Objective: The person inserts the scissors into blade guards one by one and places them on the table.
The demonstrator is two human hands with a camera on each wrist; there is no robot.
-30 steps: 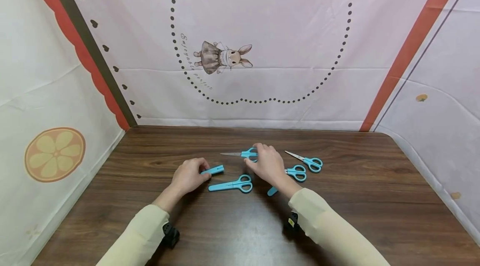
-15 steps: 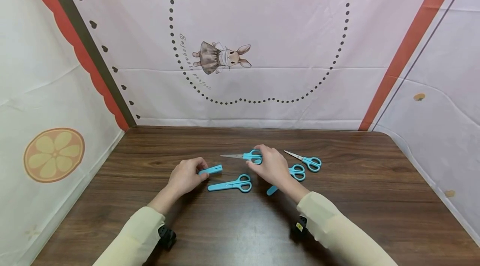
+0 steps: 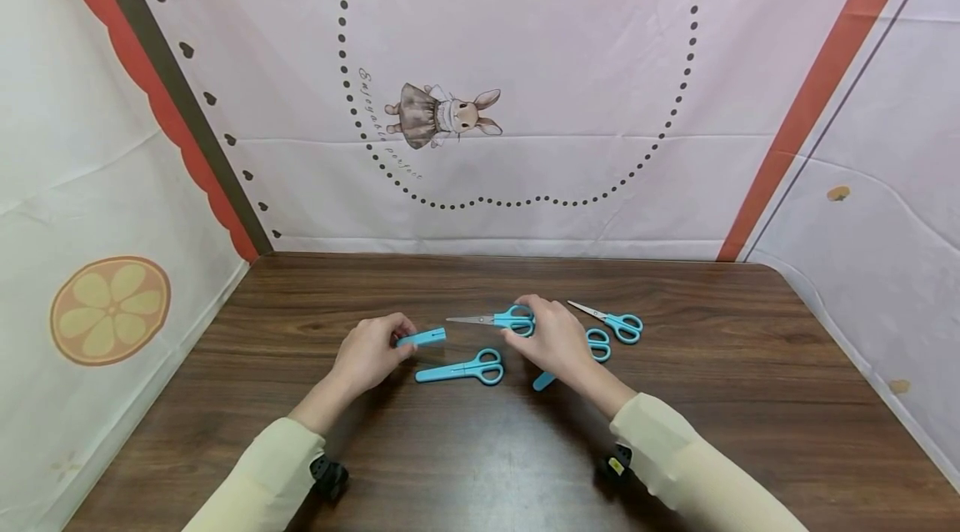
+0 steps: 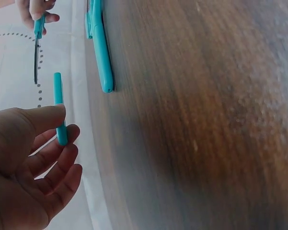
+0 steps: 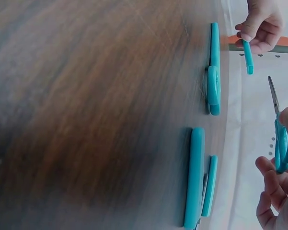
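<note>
Scissors (image 3: 501, 319) facing a cover (image 3: 426, 337), the two apart

Printed cloth (image 3: 562, 73) is hanging behind and on both sides of the bench (image 3: 480, 449), whose dark wood grain is showing. Pale yellow sleeves (image 3: 262, 465) are reaching in from the near side. The left hand (image 3: 375, 351) is pinching the cover between thumb and fingers; the right hand (image 3: 553, 338) is clamping on the scissors' handle. Both things are being held above the bench, the bare blades pointing left, their tip sitting near the cover's slotted end. Between the hands, slightly nearer the person, a sheathed pair (image 3: 459, 370) is lying on the bench. Beyond the right hand a bare-bladed pair (image 3: 613, 322) is lying, and a part-hidden pair (image 3: 597, 341) is showing its loops beside that hand. A cyan strip (image 3: 543, 382) is poking out by the right forearm, partly hidden.
</note>
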